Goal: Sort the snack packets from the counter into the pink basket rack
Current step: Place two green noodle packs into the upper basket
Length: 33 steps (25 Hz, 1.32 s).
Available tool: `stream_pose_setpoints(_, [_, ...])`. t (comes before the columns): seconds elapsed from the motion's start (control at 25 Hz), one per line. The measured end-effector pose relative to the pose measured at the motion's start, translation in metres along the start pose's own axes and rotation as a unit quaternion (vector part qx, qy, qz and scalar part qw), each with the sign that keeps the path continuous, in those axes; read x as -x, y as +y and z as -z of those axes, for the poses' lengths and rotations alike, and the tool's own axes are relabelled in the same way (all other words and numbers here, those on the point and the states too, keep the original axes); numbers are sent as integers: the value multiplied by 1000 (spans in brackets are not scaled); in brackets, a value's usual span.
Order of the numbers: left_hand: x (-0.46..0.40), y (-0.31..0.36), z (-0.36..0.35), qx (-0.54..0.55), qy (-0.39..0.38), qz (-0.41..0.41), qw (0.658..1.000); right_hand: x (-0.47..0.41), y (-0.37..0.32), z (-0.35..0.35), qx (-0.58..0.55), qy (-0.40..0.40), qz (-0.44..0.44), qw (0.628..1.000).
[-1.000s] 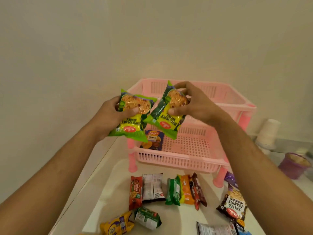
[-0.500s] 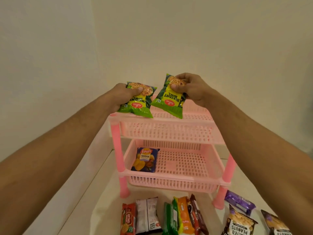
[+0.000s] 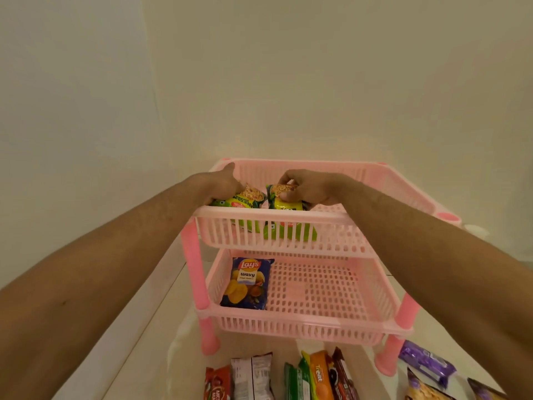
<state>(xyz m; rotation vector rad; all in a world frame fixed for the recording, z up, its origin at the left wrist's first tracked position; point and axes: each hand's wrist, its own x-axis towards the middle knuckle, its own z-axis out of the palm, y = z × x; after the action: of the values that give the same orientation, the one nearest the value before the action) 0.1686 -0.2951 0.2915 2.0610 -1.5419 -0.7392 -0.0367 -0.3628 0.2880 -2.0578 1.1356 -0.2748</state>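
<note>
The pink two-tier basket rack (image 3: pixel 277 213) stands on the counter against the wall. Inside its top basket, my left hand (image 3: pixel 223 184) grips one green-and-yellow noodle packet (image 3: pixel 245 199). Beside it my right hand (image 3: pixel 310 187) grips a second, matching noodle packet (image 3: pixel 284 202). Both packets sit low in the top basket at its front left, their lower ends showing through the slotted wall. A blue Lay's chips packet (image 3: pixel 248 282) lies in the left of the bottom basket.
Several snack packets lie in a row on the counter in front of the rack: a red one (image 3: pixel 217 383), a white one (image 3: pixel 252 376), an orange Treat biscuit pack (image 3: pixel 318 376), a purple packet (image 3: pixel 427 360). Walls close in behind and to the left.
Both hands carried the two noodle packets up from above the rack's front and lowered them into the top basket. The view tilted, so the rack now appears nearer.
</note>
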Motion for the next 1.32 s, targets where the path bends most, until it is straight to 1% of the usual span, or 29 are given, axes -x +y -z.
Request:
stream_pose_setpoints(0.04, [-1,0,0,-54,-4,0,999,-1,2,-2,29,-2,-12,1000])
stream_pose_setpoints(0.08, [-2,-1,-1,-112,-2,-7,994,-2,3,-3,83,2,-13,996])
stream_pose_setpoints(0.16, [-4,-1,-5,-220,19,-24,975,-4,4,-3,229,24,16,973])
stream_pose_setpoints(0.2, [-4,-1,-8,-263,41,-32,963,-4,3,-3,263,49,41,963])
stream_pose_setpoints(0.28, [2,-1,-13,-301,122,-54,944,0,1,2,232,107,79,964])
stream_pose_setpoints(0.32, [4,0,-13,-300,172,-77,935,3,0,4,206,125,93,966])
stream_pose_setpoints(0.36, [5,1,-12,-292,196,-95,931,5,0,6,193,122,100,968])
stream_pose_setpoints(0.4, [5,1,-10,-270,182,-100,940,8,0,6,194,101,98,971])
stream_pose_setpoints(0.44, [5,1,-7,-238,130,-93,958,9,0,5,214,66,90,970])
stream_pose_setpoints(0.48, [6,1,-3,-211,53,-79,973,10,-1,2,250,29,80,965])
stream_pose_setpoints(0.52, [7,1,1,-202,-22,-64,977,10,-1,-2,287,-2,73,955])
stream_pose_setpoints(0.56, [9,2,4,-217,-72,-55,972,10,-2,-5,316,-25,67,946])
stream_pose_setpoints(0.6, [10,4,5,-247,-96,-55,963,9,-3,-8,337,-41,63,938])
stream_pose_setpoints(0.68, [8,7,1,-307,-92,-71,944,8,-4,-10,364,-71,53,927])
stream_pose_setpoints(0.8, [6,11,-8,-360,-83,-85,925,4,-3,-10,386,-104,34,916])
stream_pose_setpoints(0.92, [6,11,-8,-365,-90,-81,923,1,-3,-11,388,-118,29,914])
stream_pose_setpoints(1.0, [8,10,-7,-360,-85,-77,926,3,-4,-12,373,-114,33,920])
stream_pose_setpoints(1.08, [11,11,-9,-355,-63,-79,929,10,-6,-11,353,-85,45,931])
stream_pose_setpoints(1.12, [13,11,-9,-342,-45,-78,936,15,-8,-9,339,-56,55,938])
stream_pose_setpoints(1.2, [19,12,-8,-297,-1,-75,952,31,-14,-3,286,33,91,953])
stream_pose_setpoints(1.24, [23,13,-5,-265,31,-78,961,41,-17,1,241,83,108,961])
stream_pose_setpoints(1.32, [35,15,0,-195,129,-119,965,64,-21,5,155,179,137,962])
